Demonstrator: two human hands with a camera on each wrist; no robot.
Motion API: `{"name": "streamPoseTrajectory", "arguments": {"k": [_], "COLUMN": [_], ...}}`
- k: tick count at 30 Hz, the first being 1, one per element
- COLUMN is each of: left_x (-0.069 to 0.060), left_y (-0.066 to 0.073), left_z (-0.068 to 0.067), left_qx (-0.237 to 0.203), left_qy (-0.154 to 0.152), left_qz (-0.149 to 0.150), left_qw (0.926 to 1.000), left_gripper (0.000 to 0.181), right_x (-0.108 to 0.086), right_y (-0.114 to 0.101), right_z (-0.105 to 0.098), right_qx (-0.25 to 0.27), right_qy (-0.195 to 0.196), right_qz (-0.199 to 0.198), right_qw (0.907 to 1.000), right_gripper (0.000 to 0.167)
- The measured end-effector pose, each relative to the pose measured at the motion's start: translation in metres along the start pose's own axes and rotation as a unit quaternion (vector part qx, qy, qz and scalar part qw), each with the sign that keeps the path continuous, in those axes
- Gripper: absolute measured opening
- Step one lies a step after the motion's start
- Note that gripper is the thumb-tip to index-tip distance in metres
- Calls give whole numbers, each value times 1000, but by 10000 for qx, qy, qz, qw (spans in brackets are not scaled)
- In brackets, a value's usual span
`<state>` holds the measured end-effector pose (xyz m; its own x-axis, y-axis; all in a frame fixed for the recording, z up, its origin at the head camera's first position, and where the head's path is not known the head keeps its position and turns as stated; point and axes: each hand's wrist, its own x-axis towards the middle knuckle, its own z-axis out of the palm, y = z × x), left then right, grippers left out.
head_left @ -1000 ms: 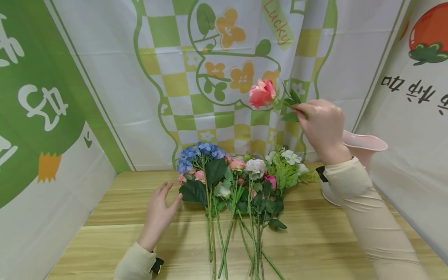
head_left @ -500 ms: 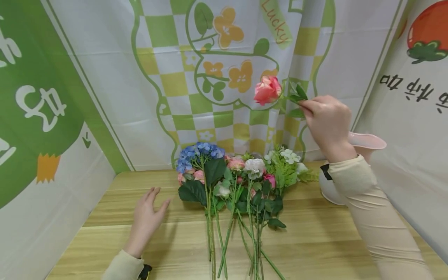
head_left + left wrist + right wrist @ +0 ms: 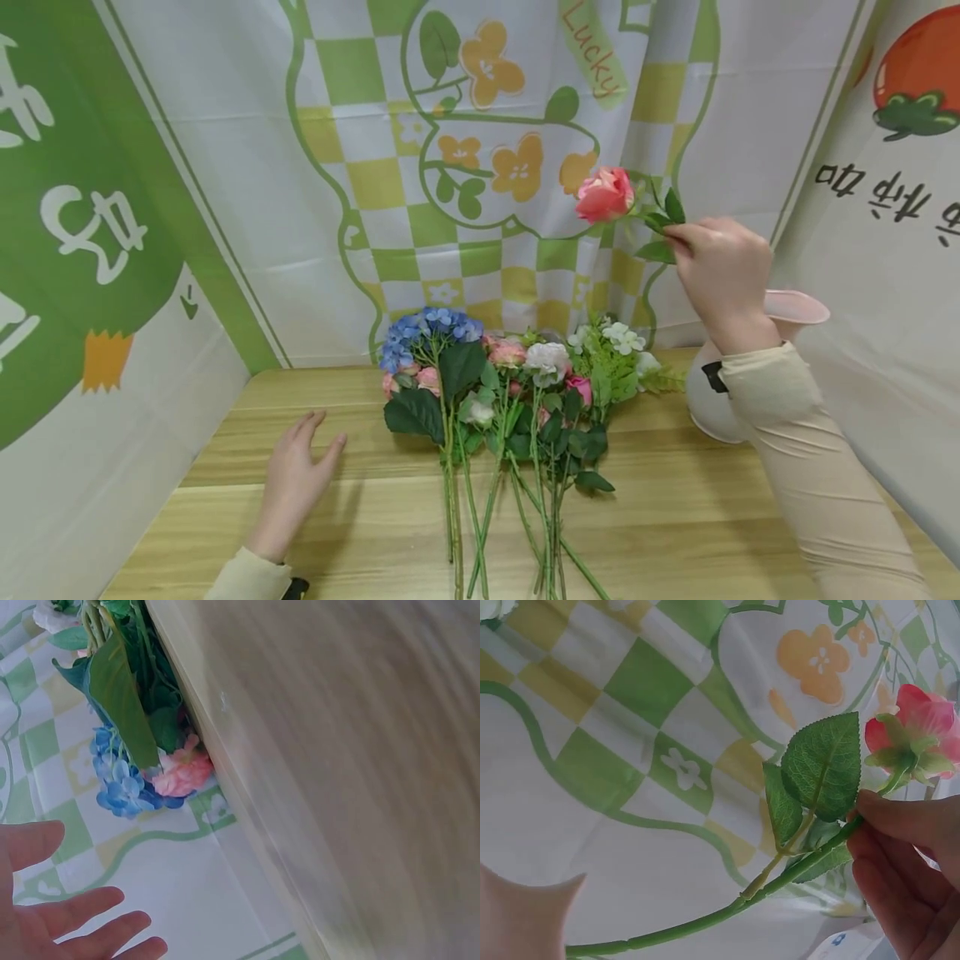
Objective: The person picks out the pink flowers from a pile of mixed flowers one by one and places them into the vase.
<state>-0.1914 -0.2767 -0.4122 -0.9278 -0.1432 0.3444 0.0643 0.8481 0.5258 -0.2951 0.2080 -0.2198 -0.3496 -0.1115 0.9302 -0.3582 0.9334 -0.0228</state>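
Observation:
A coral-pink rose [image 3: 606, 196] is held up in front of the backdrop by my right hand [image 3: 726, 279]. Thumb and fingers pinch its green stem [image 3: 705, 921] just below the bloom, beside the leaves [image 3: 823, 766]. Behind my right wrist stands a vase [image 3: 712, 404] with a pink flared rim, partly hidden by the arm. In the right wrist view the stem's lower end meets the vase's edge [image 3: 525, 919]; whether it is inside, I cannot tell. My left hand [image 3: 292, 483] hovers over the table's left part, fingers spread and holding nothing, left of the blue hydrangea [image 3: 427, 333].
Several cut flowers lie mid-table, stems toward me: the hydrangea, a white bloom [image 3: 547, 362], a magenta rose [image 3: 579, 388] and white blossoms with greenery [image 3: 618, 350]. Behind them hangs a checkered cloth [image 3: 480, 258]. Printed walls flank the wooden table [image 3: 360, 533].
My right hand has carried the rose to the right and slightly down. My left hand has drawn away from the hydrangea, leftward and toward me.

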Motion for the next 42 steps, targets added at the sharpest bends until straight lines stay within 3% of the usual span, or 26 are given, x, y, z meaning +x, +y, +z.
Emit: {"name": "streamPoseTrajectory", "arguments": {"k": [24,42], "left_x": [-5,0], "left_y": [-22,-41], "left_z": [-14,-23], "left_qx": [432,477], "left_qy": [423,429], "left_qz": [206,96], "left_qw": [9980,9979], "left_gripper": [56,57], "right_x": [-28,-37], "right_y": [34,50], "right_z": [2,0], "right_qx": [-220,-400], "right_qy": [-418,-754], "right_qz": [366,626], "right_qw": [9982,9944], "right_gripper": [12,13]}}
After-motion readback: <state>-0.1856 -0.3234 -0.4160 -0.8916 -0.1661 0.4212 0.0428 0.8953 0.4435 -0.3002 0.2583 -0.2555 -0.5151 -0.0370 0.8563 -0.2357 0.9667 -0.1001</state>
